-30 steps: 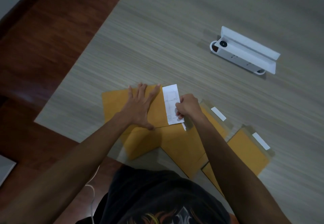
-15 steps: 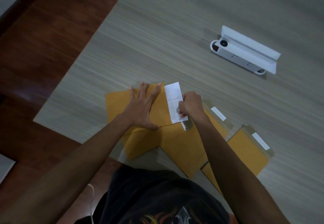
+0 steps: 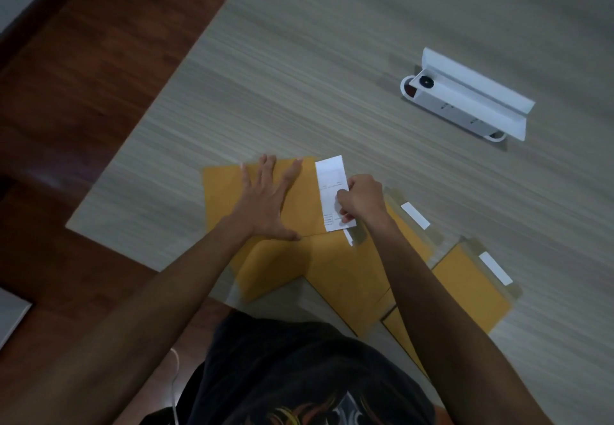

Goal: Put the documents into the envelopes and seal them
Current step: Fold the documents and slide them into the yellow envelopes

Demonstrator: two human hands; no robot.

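Nearest, spare brown envelopes lie fanned on the table. The left hand presses flat, fingers spread, on one envelope. The right hand pinches the white document at its mouth. Farther off sits a white box.

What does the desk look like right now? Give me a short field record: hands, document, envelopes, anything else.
left hand: flat, fingers spread, pressing on the top manila envelope
right hand: pinching the white document
document: part sticks out of that envelope's right end
other envelopes: a stack nearer the person, two showing white seal strips
extra: white box, lid open, far right on the wooden table
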